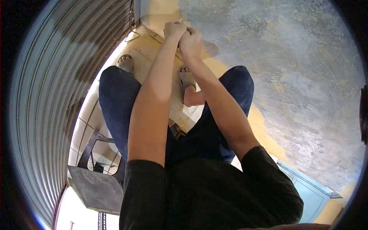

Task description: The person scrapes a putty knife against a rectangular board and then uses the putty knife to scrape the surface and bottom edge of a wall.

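Note:
Both of my hands are closed together at the top of the head view, near the foot of the wall. My left hand (174, 30) wraps round a slim tool with a pale flat tip (180, 19), which pokes out beyond the fingers. Close against it, my right hand (191, 43) is also clenched on the tool, and most of the handle is hidden. The tip is right at the yellow lower part of the wall (161, 14). To the right, the patchy grey wall surface (268, 57) borders on yellow paint.
A ribbed metal shutter (50, 76) rises on the left. My sandalled feet (186, 82) rest on a dusty tiled floor (143, 53). A dark chair-like frame (92, 153) and a grey flat panel (97, 189) are behind my left side. A light blue panel (306, 191) stands behind me to the right.

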### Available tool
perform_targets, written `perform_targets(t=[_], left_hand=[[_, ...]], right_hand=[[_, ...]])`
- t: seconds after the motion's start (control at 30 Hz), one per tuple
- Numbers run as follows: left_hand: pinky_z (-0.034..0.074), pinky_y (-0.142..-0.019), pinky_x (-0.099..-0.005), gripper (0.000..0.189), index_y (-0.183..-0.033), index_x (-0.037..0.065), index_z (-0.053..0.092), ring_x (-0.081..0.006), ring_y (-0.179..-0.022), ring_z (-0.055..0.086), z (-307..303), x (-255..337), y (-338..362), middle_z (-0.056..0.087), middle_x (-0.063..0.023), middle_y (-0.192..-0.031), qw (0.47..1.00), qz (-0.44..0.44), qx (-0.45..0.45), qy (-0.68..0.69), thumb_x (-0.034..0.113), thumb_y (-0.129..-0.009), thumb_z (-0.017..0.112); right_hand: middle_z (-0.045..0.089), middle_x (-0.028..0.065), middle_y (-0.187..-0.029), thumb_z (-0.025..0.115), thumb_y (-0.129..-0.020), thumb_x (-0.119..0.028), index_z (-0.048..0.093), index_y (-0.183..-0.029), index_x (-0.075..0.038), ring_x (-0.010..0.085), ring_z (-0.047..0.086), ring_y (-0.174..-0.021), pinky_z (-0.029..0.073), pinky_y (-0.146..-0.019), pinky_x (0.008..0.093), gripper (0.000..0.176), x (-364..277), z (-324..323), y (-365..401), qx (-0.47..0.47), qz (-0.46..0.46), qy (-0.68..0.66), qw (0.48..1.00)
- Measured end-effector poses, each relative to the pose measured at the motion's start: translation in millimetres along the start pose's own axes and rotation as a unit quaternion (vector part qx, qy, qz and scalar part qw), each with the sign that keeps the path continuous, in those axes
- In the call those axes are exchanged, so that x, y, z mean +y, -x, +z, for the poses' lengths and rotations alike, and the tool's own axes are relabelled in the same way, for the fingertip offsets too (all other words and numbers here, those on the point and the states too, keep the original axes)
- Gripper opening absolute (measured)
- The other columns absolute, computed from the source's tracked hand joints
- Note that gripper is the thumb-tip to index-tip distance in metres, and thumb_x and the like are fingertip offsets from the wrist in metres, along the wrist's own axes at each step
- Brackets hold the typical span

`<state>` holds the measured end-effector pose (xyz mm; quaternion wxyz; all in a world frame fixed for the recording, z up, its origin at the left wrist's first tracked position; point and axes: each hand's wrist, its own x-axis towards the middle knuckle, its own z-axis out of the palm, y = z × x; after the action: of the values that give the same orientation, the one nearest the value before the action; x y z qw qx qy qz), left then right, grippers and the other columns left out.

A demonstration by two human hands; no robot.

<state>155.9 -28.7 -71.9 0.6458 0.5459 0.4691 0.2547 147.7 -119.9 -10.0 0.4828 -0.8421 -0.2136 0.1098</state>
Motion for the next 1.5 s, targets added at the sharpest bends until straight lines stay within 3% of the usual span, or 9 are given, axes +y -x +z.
perform_targets(t=[0.2,0.27,0.33,0.57,0.63,0.77,0.83,1.2,1.5], left_hand=[[0.051,-0.086,-0.0376,0.026,-0.099,0.012,0.072,-0.0316,-0.099,0.065,-10.4,14.8,11.0,0.070,-0.0155,-0.103,0.990,-0.064,-0.062,-0.108,0.021,-0.077,0.061],[0.052,-0.083,-0.0385,0.021,-0.091,0.009,0.071,-0.0323,-0.093,0.066,-3.9,3.0,-0.1,0.070,-0.0154,-0.096,0.998,0.032,-0.005,-0.050,0.023,-0.077,0.062],[0.052,-0.083,-0.0384,0.022,-0.093,0.010,0.072,-0.0317,-0.092,0.066,0.3,5.8,5.7,0.071,-0.0153,-0.095,0.997,0.043,-0.001,-0.061,0.022,-0.077,0.062],[0.052,-0.080,-0.0355,0.024,-0.093,0.009,0.072,-0.0285,-0.089,0.067,-10.1,11.7,-0.2,0.071,-0.0126,-0.092,1.000,-0.014,-0.002,-0.006,0.022,-0.076,0.062],[0.052,-0.080,-0.0353,0.023,-0.091,0.008,0.072,-0.0281,-0.088,0.067,-6.8,15.8,9.2,0.071,-0.0126,-0.090,0.999,-0.017,0.004,-0.028,0.020,-0.075,0.061],[0.051,-0.083,-0.0350,0.027,-0.097,0.010,0.073,-0.0265,-0.087,0.067,-12.1,19.9,4.2,0.071,-0.0133,-0.093,0.991,0.033,-0.006,-0.132,0.016,-0.075,0.059],[0.051,-0.085,-0.0347,0.031,-0.102,0.012,0.072,-0.0268,-0.090,0.067,-15.3,12.0,-6.6,0.071,-0.0136,-0.098,0.994,0.021,-0.026,-0.107,0.016,-0.075,0.059],[0.051,-0.087,-0.0338,0.039,-0.112,0.017,0.071,-0.0269,-0.095,0.067,-11.8,14.7,0.1,0.070,-0.0147,-0.103,0.999,0.007,-0.007,-0.053,0.016,-0.075,0.058],[0.051,-0.080,-0.0370,0.017,-0.081,0.006,0.069,-0.0259,-0.085,0.067,-18.0,19.0,-4.2,0.070,-0.0148,-0.086,0.997,0.030,-0.029,-0.067,0.018,-0.075,0.059]], right_hand=[[0.065,0.0316,-0.086,0.049,-0.084,-0.020,0.067,-0.097,0.008,0.0427,0.066,-0.086,0.050,-0.078,0.0428,0.036,-2.3,5.6,-1.9,-0.004,0.032,-0.046,0.998],[0.065,0.0315,-0.086,0.049,-0.084,-0.021,0.067,-0.097,0.008,0.0421,0.066,-0.086,0.050,-0.077,0.0425,0.036,-1.7,5.2,-3.5,-0.009,0.016,-0.023,1.000],[0.064,0.0184,-0.066,0.056,-0.083,-0.023,0.067,-0.098,0.011,0.0181,0.061,-0.058,0.047,-0.056,0.0346,0.039,4.8,5.7,-5.2,0.025,-0.011,-0.052,0.998],[0.065,0.0176,-0.067,0.054,-0.083,-0.018,0.066,-0.098,0.011,0.0195,0.061,-0.059,0.046,-0.057,0.0346,0.035,7.4,16.2,-17.0,-0.004,-0.008,-0.022,1.000],[0.066,0.0300,-0.091,0.048,-0.085,-0.019,0.067,-0.101,0.007,0.0414,0.065,-0.091,0.048,-0.081,0.0422,0.036,-1.7,10.6,-9.8,-0.008,0.018,-0.064,0.998],[0.065,0.0307,-0.091,0.048,-0.085,-0.019,0.067,-0.101,0.007,0.0418,0.065,-0.091,0.048,-0.081,0.0429,0.036,-7.4,8.4,-1.8,-0.006,0.017,-0.062,0.998],[0.067,0.0190,-0.074,0.053,-0.085,-0.020,0.066,-0.098,0.010,0.0208,0.062,-0.068,0.048,-0.063,0.0358,0.036,-3.8,17.1,-8.8,0.011,-0.017,-0.011,1.000],[0.067,0.0179,-0.075,0.053,-0.084,-0.021,0.068,-0.102,0.007,0.0201,0.062,-0.069,0.048,-0.065,0.0350,0.037,7.8,19.6,-9.3,0.032,-0.018,-0.051,0.998],[0.067,0.0168,-0.075,0.055,-0.084,-0.022,0.068,-0.100,0.008,0.0188,0.061,-0.066,0.048,-0.063,0.0336,0.036,16.2,27.7,-13.8,0.032,-0.025,-0.079,0.996]])
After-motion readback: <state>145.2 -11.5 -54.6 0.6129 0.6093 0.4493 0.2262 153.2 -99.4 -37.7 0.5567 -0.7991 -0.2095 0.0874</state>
